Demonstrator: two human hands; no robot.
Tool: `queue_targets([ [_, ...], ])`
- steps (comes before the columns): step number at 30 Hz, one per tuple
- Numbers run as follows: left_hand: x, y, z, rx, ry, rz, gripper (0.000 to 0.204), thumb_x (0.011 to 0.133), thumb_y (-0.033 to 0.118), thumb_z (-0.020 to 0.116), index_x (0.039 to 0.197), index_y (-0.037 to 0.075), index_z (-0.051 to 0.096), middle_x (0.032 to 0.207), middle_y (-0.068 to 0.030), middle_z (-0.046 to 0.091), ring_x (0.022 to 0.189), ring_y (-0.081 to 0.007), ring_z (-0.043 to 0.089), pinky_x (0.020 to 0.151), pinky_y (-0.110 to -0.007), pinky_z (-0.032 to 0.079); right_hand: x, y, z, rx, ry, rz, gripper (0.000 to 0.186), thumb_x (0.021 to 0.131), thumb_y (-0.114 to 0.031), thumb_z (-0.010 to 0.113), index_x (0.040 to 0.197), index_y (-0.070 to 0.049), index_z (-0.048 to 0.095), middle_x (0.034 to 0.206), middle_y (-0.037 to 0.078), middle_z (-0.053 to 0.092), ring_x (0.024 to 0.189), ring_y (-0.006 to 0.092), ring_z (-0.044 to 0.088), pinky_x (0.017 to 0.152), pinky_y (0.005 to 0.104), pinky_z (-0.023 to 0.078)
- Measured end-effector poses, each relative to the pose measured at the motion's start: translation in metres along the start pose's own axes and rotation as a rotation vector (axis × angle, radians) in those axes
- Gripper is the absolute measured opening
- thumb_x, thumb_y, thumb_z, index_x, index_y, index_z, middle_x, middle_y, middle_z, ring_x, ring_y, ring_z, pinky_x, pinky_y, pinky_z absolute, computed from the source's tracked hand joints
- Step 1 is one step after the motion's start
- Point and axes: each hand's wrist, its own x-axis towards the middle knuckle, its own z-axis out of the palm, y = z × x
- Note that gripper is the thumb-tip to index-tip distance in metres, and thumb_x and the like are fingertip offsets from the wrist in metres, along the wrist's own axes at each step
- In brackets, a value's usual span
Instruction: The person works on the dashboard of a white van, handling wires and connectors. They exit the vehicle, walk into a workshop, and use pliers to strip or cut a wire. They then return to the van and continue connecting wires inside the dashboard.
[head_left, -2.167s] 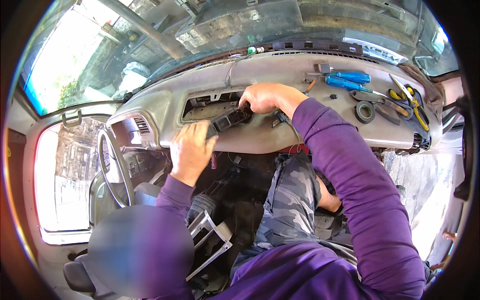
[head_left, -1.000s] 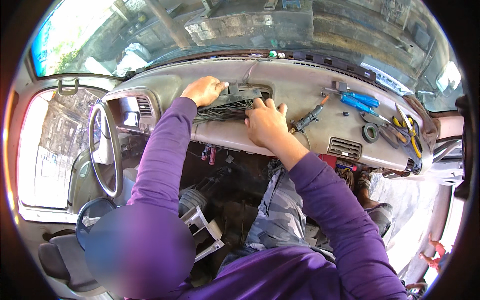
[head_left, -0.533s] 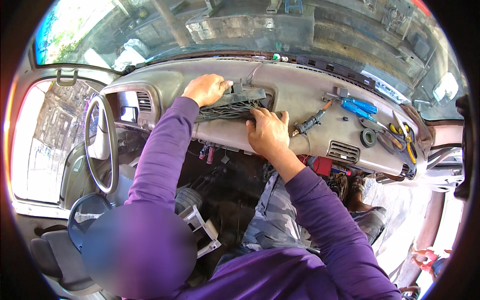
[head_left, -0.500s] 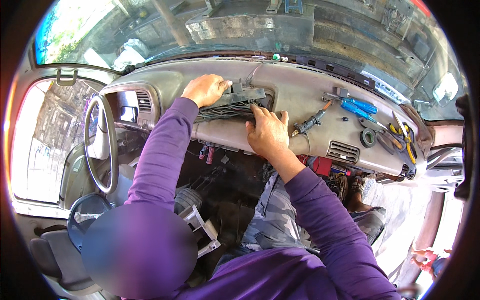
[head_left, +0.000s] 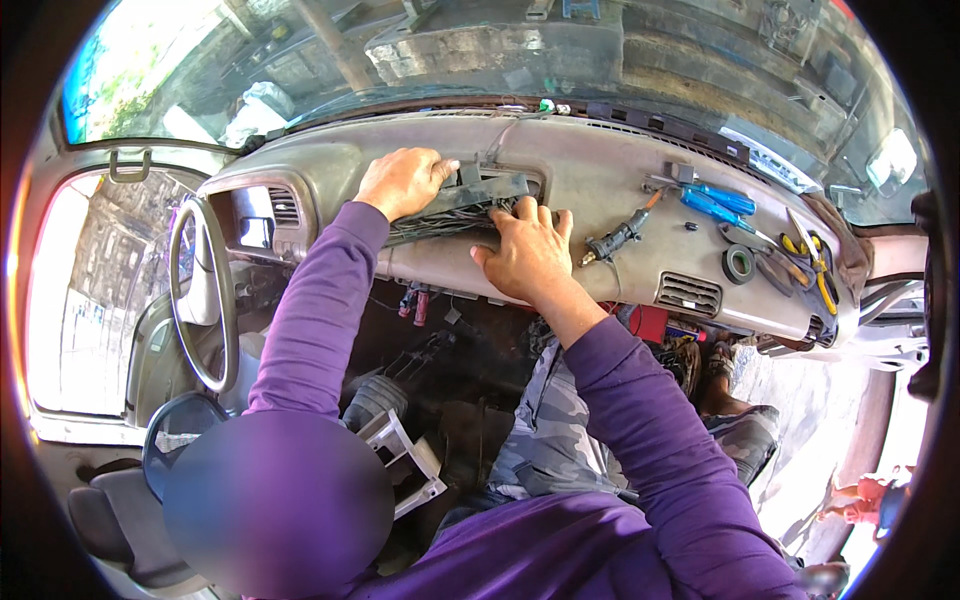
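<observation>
My left hand [head_left: 400, 180] has its fingers curled on a dark flat plastic piece [head_left: 485, 190] at the opening in the grey dashboard [head_left: 600, 160]. A bundle of thin dark wires [head_left: 430, 225] runs along the opening under that piece. My right hand [head_left: 530, 250] touches the wires at the opening's right part with fingertips, its fingers apart and thumb out to the left. Right of this hand lies a dark cylindrical tool [head_left: 615, 240] with an orange tip and a trailing cable.
Blue-handled screwdrivers [head_left: 715, 205], a tape roll [head_left: 738, 263] and yellow-handled pliers [head_left: 825, 280] lie on the dashboard's right. The steering wheel [head_left: 228, 330] is at left. A white frame [head_left: 420, 460] is below, beside camouflage-clad legs [head_left: 540, 440]. A person in red [head_left: 865, 500] appears at lower right.
Since the first frame, my left hand has moved up onto the plastic piece, and wires show beneath it. In the last half second, my right hand has shifted slightly left, its thumb spreading out.
</observation>
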Motion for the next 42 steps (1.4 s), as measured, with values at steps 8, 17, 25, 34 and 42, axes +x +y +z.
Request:
queue_targets([
  [8,0.0,-0.002,0.001,-0.034,0.028,0.002,0.053,0.102,0.053,0.051,0.095,0.004,0.071,0.094,-0.0236,0.07,0.096,-0.0471,0.063,0.082,-0.052,0.05,0.0,0.006,0.003,-0.007,-0.033,-0.041,0.064,0.092,-0.052,0.066,0.144,-0.015,0.059,0.146,0.016,0.054,0.14,0.0324,0.044,0.12,0.0617,0.018],
  [17,0.007,-0.012,0.008,-0.07,0.016,0.015,0.055,0.103,0.053,0.051,0.094,0.002,0.07,0.092,-0.0252,0.069,0.094,-0.0474,0.063,0.081,-0.051,0.049,0.011,0.014,0.009,0.171,0.13,0.039,0.042,0.095,-0.04,0.063,0.121,-0.007,0.067,0.118,0.016,0.072,0.117,0.0312,0.064,0.116,0.0554,0.024],
  [25,0.012,-0.023,0.013,-0.161,-0.015,0.085,0.054,0.104,0.049,0.051,0.093,-0.001,0.069,0.086,-0.0281,0.065,0.088,-0.0487,0.061,0.078,-0.05,0.048,0.031,0.018,0.019,0.179,0.218,0.14,0.02,0.092,-0.023,0.067,0.098,-0.004,0.065,0.086,0.016,0.074,0.09,0.0372,0.07,0.102,0.0522,0.035],
  [34,0.022,-0.024,0.012,-0.256,-0.173,0.027,0.066,0.091,0.061,0.069,0.103,-0.004,0.074,0.09,-0.0238,0.073,0.087,-0.0322,0.07,0.083,-0.043,0.053,0.036,0.025,0.016,0.172,0.167,0.057,0.022,0.089,-0.016,0.07,0.104,-0.003,0.061,0.083,0.015,0.074,0.089,0.0373,0.07,0.095,0.0511,0.037],
  [42,0.035,-0.029,0.018,-0.262,-0.237,0.063,0.07,0.088,0.065,0.069,0.105,-0.002,0.077,0.099,-0.0267,0.073,0.095,-0.038,0.071,0.088,-0.044,0.053,0.037,0.03,0.012,0.171,0.135,0.029,0.022,0.089,-0.014,0.069,0.106,-0.003,0.06,0.087,0.018,0.074,0.092,0.0385,0.069,0.096,0.0512,0.037],
])
